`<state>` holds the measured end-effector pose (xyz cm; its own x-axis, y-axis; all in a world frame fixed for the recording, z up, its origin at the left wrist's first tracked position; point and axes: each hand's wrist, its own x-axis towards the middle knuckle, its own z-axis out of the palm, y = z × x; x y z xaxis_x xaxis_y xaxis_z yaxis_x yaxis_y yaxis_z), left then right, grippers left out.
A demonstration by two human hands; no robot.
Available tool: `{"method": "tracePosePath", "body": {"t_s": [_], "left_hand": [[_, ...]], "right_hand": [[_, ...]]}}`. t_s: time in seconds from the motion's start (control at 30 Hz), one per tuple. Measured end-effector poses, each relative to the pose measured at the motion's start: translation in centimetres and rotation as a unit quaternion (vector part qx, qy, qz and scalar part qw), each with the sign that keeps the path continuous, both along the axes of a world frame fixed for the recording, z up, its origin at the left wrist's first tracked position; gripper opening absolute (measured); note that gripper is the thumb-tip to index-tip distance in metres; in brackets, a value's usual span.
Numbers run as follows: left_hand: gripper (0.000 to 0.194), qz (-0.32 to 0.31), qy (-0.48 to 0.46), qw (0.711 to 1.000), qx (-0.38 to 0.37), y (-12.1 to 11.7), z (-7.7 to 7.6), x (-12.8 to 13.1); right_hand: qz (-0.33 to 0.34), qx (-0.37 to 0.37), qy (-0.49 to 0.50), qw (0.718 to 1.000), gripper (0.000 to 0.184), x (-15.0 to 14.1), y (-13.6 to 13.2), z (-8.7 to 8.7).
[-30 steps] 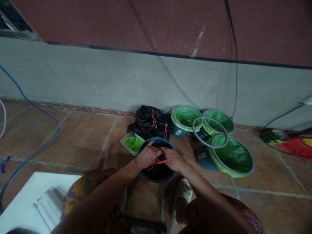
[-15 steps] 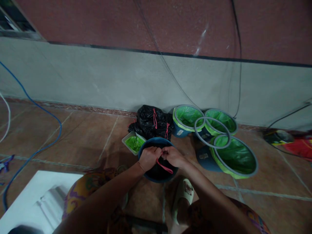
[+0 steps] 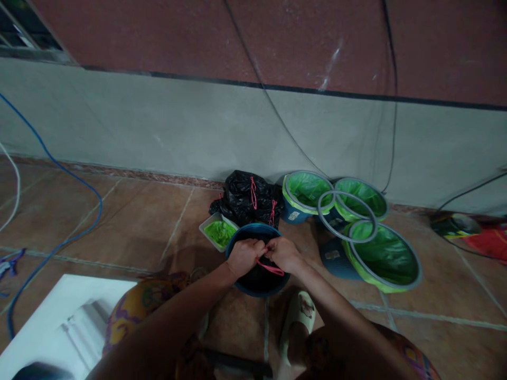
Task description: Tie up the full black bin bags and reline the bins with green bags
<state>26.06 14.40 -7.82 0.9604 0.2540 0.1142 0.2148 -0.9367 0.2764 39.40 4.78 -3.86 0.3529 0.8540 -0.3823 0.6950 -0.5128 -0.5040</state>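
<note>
A blue bin (image 3: pixel 257 287) lined with a black bag (image 3: pixel 257 277) stands on the tiled floor in front of me. Over its mouth my left hand (image 3: pixel 243 256) and my right hand (image 3: pixel 284 254) meet, both gripping the bag's red drawstring (image 3: pixel 270 268), which loops down between them. Just behind the bin lies a tied black bag (image 3: pixel 247 198) with red strings.
A small white tray (image 3: pixel 219 233) of green pieces sits left of the bin. To the right stand three blue bins with green liners (image 3: pixel 378 254) and a loose grey ring (image 3: pixel 346 216). Blue cable (image 3: pixel 75 182) crosses the floor at left. My slippered foot (image 3: pixel 297 322) is below the bin.
My hands have drawn closer together at the bin's far rim, and the red drawstring loop has tightened between them. The view has drifted slightly.
</note>
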Motion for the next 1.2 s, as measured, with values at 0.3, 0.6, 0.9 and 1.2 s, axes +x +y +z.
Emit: {"method": "tracePosePath", "body": {"t_s": [0.3,0.6,0.9,1.2], "left_hand": [[0.029,-0.011,-0.009,1.0,0.016,0.2,0.2,-0.1],[0.037,0.005,0.007,1.0,0.008,0.2,-0.3,0.0],[0.027,0.008,0.025,1.0,0.006,-0.2,-0.4,-0.1],[0.037,0.03,0.033,0.998,-0.039,0.2,-0.4,-0.1]], "right_hand": [[-0.08,0.066,0.052,0.993,0.02,0.8,-0.4,1.2],[-0.215,0.122,0.256,0.935,0.021,0.4,0.1,0.3],[-0.12,0.105,0.225,0.961,0.034,0.5,-0.2,-1.5],[-0.038,0.045,0.101,0.993,0.029,0.7,-0.3,0.6]]}}
